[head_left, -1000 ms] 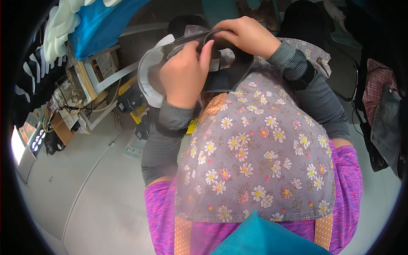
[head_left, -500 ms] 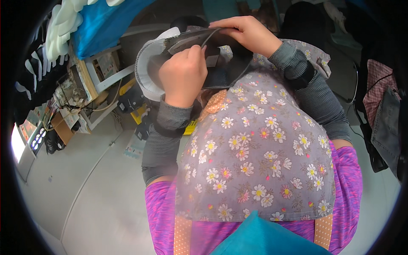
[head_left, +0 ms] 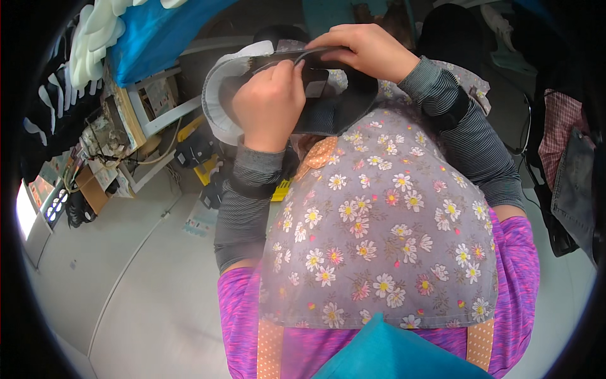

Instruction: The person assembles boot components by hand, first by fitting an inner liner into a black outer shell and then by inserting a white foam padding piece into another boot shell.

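A black shoe upper [head_left: 356,104] with a pale grey padded lining [head_left: 218,110] lies over my lap, its opening facing up. My left hand [head_left: 268,104] is closed, pinching a thin dark strip or edge of the upper between thumb and forefinger. At the upper's far edge, my right hand [head_left: 372,52] grips the dark material, thumb beneath and fingers on top. Inside the upper shows a small grey label-like patch [head_left: 315,90]. The pinched edge is partly hidden by the left fingers. A flowered grey apron [head_left: 379,221] covers my front.
Several white sole-shaped pieces [head_left: 95,47] are stacked at the upper left beside a blue cloth or sheet [head_left: 167,38]. Below them stands a cluttered wooden-edged bench [head_left: 129,120]. Black and yellow items [head_left: 205,167] lie left of my lap. Garments [head_left: 571,170] hang at the right.
My left hand has shifted slightly up and left, still pinching the edge. My right fingers have curled more over the far edge, and the upper has tilted a little.
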{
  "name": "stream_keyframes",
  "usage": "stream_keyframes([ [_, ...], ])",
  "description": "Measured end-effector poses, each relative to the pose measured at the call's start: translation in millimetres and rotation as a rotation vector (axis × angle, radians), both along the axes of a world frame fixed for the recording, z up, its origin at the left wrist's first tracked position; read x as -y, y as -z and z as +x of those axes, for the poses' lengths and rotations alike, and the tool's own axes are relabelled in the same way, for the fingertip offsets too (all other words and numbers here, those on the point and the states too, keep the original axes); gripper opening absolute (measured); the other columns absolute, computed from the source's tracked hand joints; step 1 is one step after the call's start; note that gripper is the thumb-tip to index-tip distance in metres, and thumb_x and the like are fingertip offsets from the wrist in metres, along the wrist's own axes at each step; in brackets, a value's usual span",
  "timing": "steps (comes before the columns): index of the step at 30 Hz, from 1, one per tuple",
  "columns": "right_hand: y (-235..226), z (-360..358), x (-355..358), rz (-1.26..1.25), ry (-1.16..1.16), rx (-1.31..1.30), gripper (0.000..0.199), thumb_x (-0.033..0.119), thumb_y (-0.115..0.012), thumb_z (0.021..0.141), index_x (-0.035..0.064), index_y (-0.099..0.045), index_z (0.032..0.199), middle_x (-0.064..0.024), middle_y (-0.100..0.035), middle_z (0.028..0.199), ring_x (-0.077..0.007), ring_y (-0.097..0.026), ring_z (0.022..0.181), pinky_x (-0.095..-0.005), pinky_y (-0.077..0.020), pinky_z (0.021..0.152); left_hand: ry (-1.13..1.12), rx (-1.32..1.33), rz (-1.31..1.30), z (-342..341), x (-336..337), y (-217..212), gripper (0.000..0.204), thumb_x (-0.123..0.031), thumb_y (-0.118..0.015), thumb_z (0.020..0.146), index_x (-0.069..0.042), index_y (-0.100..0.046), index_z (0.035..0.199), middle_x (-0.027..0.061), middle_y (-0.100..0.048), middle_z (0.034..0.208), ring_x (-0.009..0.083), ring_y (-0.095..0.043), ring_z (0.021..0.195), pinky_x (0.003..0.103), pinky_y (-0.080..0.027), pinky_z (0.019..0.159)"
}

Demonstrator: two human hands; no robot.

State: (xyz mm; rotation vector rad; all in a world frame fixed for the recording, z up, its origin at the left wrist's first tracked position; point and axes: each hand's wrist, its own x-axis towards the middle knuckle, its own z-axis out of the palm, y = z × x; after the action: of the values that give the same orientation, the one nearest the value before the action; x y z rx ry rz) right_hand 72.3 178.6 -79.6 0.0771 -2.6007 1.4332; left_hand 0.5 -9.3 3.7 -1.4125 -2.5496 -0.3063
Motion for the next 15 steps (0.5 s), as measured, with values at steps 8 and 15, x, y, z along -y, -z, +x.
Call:
stream_keyframes([
  [8, 1.7, 1.0, -4.5, -0.060, -0.025, 0.017, 0.029, 0.029, -0.059, 0.096, 0.0058, -0.069, 0.109, -0.0090, -0.062, 0.090, -0.0247, -0.063, 0.082, -0.0328, -0.0498, 0.073, -0.027, 0.044, -0.039, -1.3, -6.1, -2.1, 0.015, -0.023, -0.072, 0.084, -0.011, -0.066, 0.078, 0.0050, -0.063, 0.064, 0.0237, -0.062, 0.057, 0.033, -0.045, 0.050],
  [15, -3.0, 0.6, -7.0, -0.084, -0.064, 0.076, 0.027, 0.026, -0.060, 0.095, 0.0038, -0.069, 0.106, -0.0095, -0.063, 0.093, -0.0239, -0.063, 0.084, -0.0318, -0.0503, 0.074, -0.075, 0.066, -0.038, -6.7, -8.2, -5.0, 0.015, -0.026, -0.074, 0.083, -0.011, -0.069, 0.082, 0.0059, -0.066, 0.068, 0.0240, -0.063, 0.058, 0.032, -0.046, 0.051],
])
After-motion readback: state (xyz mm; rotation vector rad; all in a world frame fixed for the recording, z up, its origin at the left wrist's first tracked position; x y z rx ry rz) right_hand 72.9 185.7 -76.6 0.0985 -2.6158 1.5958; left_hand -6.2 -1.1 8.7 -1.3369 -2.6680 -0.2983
